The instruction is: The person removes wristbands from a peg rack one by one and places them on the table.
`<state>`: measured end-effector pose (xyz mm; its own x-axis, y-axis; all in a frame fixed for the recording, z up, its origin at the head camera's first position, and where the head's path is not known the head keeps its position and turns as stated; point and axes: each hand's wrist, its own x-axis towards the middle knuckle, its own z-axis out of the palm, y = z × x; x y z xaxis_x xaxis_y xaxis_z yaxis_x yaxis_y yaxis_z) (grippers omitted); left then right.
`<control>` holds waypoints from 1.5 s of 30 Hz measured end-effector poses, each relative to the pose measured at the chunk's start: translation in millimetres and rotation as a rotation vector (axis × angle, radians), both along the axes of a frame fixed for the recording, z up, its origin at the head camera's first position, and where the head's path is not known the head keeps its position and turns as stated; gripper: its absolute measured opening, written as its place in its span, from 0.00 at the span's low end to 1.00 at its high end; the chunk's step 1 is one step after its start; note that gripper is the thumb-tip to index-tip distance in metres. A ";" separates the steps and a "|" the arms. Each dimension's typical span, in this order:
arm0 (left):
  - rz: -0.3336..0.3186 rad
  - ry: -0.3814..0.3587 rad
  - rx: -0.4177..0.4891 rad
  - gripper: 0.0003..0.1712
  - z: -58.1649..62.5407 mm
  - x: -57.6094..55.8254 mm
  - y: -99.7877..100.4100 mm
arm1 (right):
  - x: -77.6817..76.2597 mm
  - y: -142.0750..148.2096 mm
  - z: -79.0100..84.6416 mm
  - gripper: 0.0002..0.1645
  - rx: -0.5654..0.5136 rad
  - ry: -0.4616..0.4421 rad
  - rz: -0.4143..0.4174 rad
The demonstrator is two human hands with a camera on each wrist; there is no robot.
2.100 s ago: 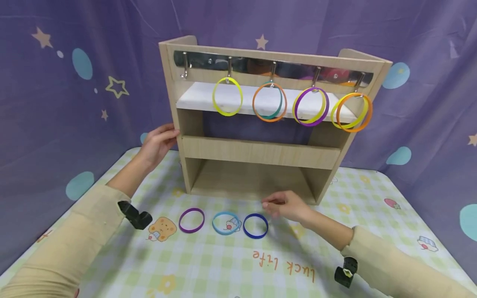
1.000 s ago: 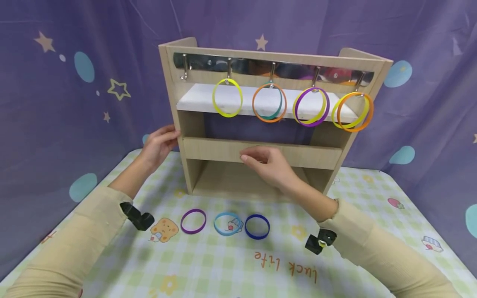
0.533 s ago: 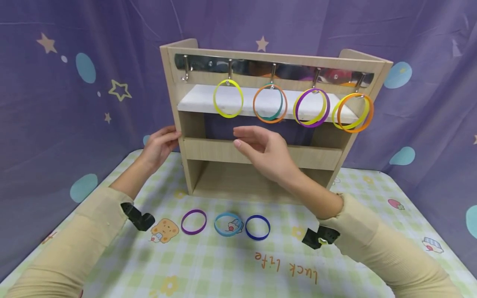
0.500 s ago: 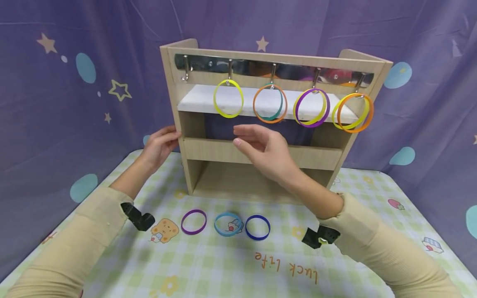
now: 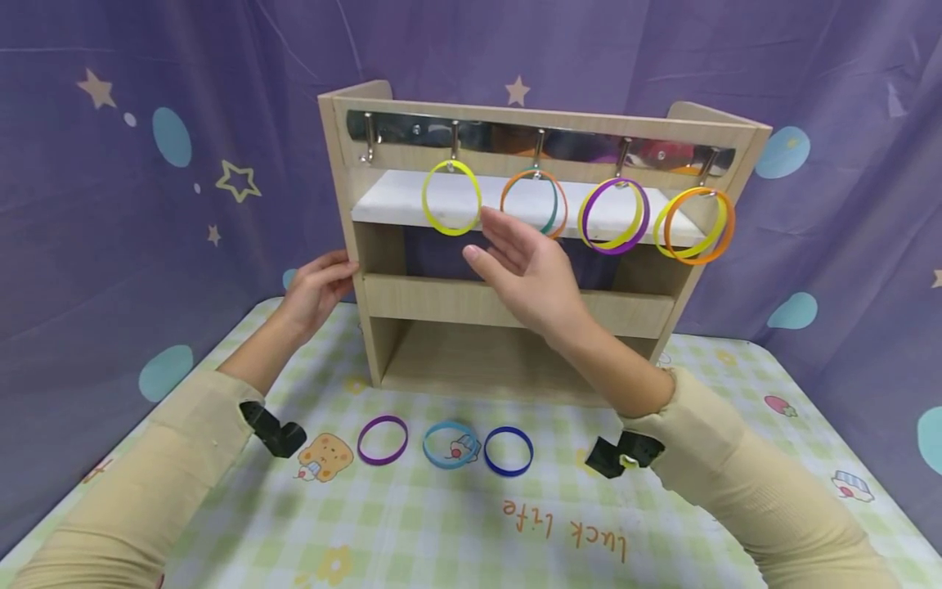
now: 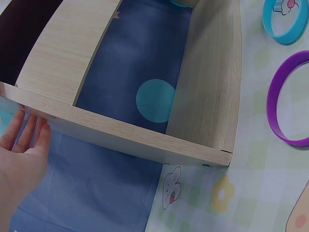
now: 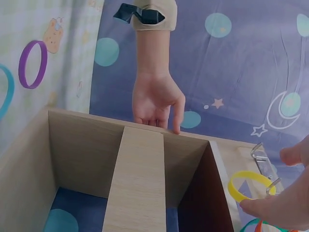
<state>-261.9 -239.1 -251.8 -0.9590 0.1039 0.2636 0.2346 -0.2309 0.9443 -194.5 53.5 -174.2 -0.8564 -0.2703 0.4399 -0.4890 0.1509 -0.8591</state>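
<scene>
My left hand [image 5: 316, 290] rests against the left side panel of a wooden shelf unit [image 5: 471, 296], its fingers fairly straight in the left wrist view. In front of the unit, my right hand [image 5: 533, 274] is raised and holds nothing; thumb and fingers are parted. Its fingertips are right by a yellow wristband [image 5: 424, 198] hanging from the second hook; the right wrist view shows the thumb near that band too. Behind the hand, an orange wristband [image 5: 565, 209] and a teal wristband [image 5: 556, 200] share the middle hook, partly hidden.
The fourth hook bears a purple wristband [image 5: 646, 214] over a yellow one; the fifth, an orange wristband [image 5: 733, 225] over a yellow one. The leftmost hook [image 5: 369, 139] is bare. Purple [image 5: 360, 442], light blue [image 5: 447, 466] and dark blue [image 5: 508, 474] wristbands lie on the checked tablecloth [image 5: 412, 532].
My right hand has risen from beside the dark blue wristband to the hanging yellow one, its thumb and fingers spreading apart. The left hand has stayed at the side panel.
</scene>
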 end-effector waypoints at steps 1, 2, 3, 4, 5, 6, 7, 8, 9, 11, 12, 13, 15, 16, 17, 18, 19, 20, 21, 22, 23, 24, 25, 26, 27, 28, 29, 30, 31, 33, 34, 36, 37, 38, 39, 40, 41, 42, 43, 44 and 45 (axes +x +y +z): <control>-0.001 -0.002 0.001 0.11 0.0 -0.3 0.0 | -1.2 -0.4 0.5 0.33 -0.002 -0.022 -0.002; -0.001 -0.003 0.003 0.11 0.0 -0.7 0.1 | -2.1 -0.6 1.0 0.34 -0.005 -0.042 -0.005; -0.002 -0.004 0.007 0.10 -0.2 -1.2 0.1 | -3.3 -1.1 1.3 0.35 -0.010 -0.059 -0.009; -0.004 -0.001 0.009 0.10 -0.4 -1.6 0.3 | -4.8 -1.4 1.4 0.35 -0.016 -0.071 -0.011; -0.006 0.001 0.013 0.09 -0.8 -1.8 0.2 | -5.7 -1.9 1.6 0.36 -0.023 -0.080 -0.013; -0.008 0.003 0.021 0.09 -1.4 -2.5 0.2 | -6.3 -2.6 1.8 0.36 -0.031 -0.087 -0.015; -0.012 0.005 0.027 0.09 -2.1 -3.1 0.0 | -7.0 -3.3 1.8 0.37 -0.037 -0.089 -0.014; -0.012 0.007 0.033 0.09 -2.5 -3.3 -0.1 | -7.5 -4.6 1.7 0.36 -0.049 -0.088 -0.011; -0.014 0.008 0.039 0.10 -2.8 -3.3 -0.3 | -8.1 -6.1 1.7 0.36 -0.062 -0.088 -0.004; -0.015 0.009 0.044 0.11 -3.1 -3.1 -0.5 | -8.1 -9.4 1.6 0.36 -0.089 -0.087 0.007; -0.012 0.011 0.042 0.12 -3.3 -3.0 -0.6 | -8.1 -11.2 1.6 0.36 -0.103 -0.085 0.015; -0.013 0.012 0.044 0.12 -3.4 -2.9 -0.5 | -7.9 -12.9 1.6 0.36 -0.118 -0.082 0.021; -0.009 0.017 0.044 0.13 -3.3 -2.6 0.0 | -7.7 -15.9 1.8 0.36 -0.142 -0.075 0.017; -0.005 0.020 0.037 0.13 -3.1 -2.3 0.2 | -7.6 -17.3 1.9 0.36 -0.150 -0.071 0.010; -0.004 0.022 0.039 0.13 -2.9 -2.1 0.5 | -7.6 -18.6 2.1 0.35 -0.162 -0.066 0.005; 0.000 0.024 0.035 0.13 -2.7 -1.7 0.8 | -7.9 -19.9 2.2 0.35 -0.169 -0.060 -0.005; 0.001 0.022 0.037 0.13 -2.3 -1.3 1.2 | -8.1 -21.1 2.3 0.33 -0.175 -0.055 -0.017; 0.003 0.020 0.036 0.13 -2.2 -1.1 1.1 | -8.5 -22.2 2.4 0.32 -0.178 -0.050 -0.032; 0.005 0.016 0.036 0.12 -1.9 -0.7 1.5 | -8.8 -23.3 2.4 0.31 -0.181 -0.045 -0.045; 0.005 0.012 0.037 0.12 -1.8 -0.4 1.3 | -9.3 -24.4 2.2 0.29 -0.184 -0.039 -0.057; 0.005 0.007 0.042 0.12 -1.5 -0.1 1.2 | -9.9 -25.4 2.0 0.28 -0.187 -0.033 -0.069; 0.005 0.004 0.042 0.12 -1.6 0.1 1.3 | -10.7 -26.2 1.6 0.27 -0.189 -0.031 -0.083; 0.004 0.001 0.044 0.12 -1.8 0.2 1.2 | -11.2 -26.9 1.5 0.26 -0.191 -0.029 -0.096; 0.005 0.000 0.047 0.13 -1.9 0.2 1.2 | -12.0 -27.5 1.4 0.26 -0.195 -0.027 -0.107; 0.005 0.001 0.050 0.13 -1.8 0.3 1.5 | -12.5 -28.0 1.6 0.26 -0.199 -0.025 -0.115; 0.006 0.003 0.054 0.13 -1.8 0.2 1.6 | -13.7 -28.8 1.6 0.26 -0.206 -0.022 -0.121; 0.007 0.006 0.053 0.14 -1.8 0.0 1.5 | -14.7 -29.5 2.0 0.26 -0.211 -0.020 -0.128; 0.007 0.009 0.059 0.14 -1.6 -0.2 1.6 | -15.8 -30.3 2.4 0.26 -0.218 -0.017 -0.134; 0.009 0.012 0.056 0.15 -1.7 -0.6 1.7 | -16.6 -31.1 2.9 0.25 -0.224 -0.013 -0.140; 0.010 0.015 0.055 0.15 -1.8 -1.2 1.9 | -18.4 -32.9 3.3 0.24 -0.236 -0.008 -0.149; 0.011 0.016 0.054 0.15 -1.9 -1.2 2.0 | -19.6 -33.8 3.3 0.24 -0.245 -0.005 -0.151; 0.011 0.017 0.054 0.15 -2.2 -1.4 2.2 | -20.8 -35.1 3.5 0.23 -0.258 -0.002 -0.155; 0.010 0.015 0.050 0.15 -2.5 -1.4 2.1 | -21.3 -35.7 3.5 0.22 -0.265 -0.001 -0.156; 0.008 0.014 0.056 0.15 -2.5 -1.4 2.1 | -21.9 -36.4 3.5 0.21 -0.271 -0.003 -0.153; 0.007 0.014 0.057 0.15 -2.6 -1.4 1.9 | -22.4 -37.1 3.5 0.20 -0.283 -0.006 -0.146; 0.004 0.014 0.063 0.15 -2.6 -1.4 1.8 | -22.8 -37.6 3.6 0.20 -0.293 -0.009 -0.141; 0.002 0.013 0.064 0.14 -2.7 -1.4 1.6 | -23.0 -38.1 3.8 0.19 -0.304 -0.016 -0.133; 0.001 0.013 0.067 0.14 -2.5 -1.3 1.8 | -23.2 -38.4 4.1 0.18 -0.317 -0.025 -0.124; 0.000 0.013 0.070 0.14 -2.5 -1.3 1.7 | -23.4 -38.8 4.5 0.18 -0.334 -0.034 -0.111; 0.001 0.014 0.071 0.14 -2.3 -1.3 1.8 | -23.4 -39.1 5.0 0.18 -0.355 -0.045 -0.095; 0.003 0.014 0.068 0.14 -2.2 -1.3 1.7 | -23.5 -39.3 5.6 0.18 -0.379 -0.058 -0.080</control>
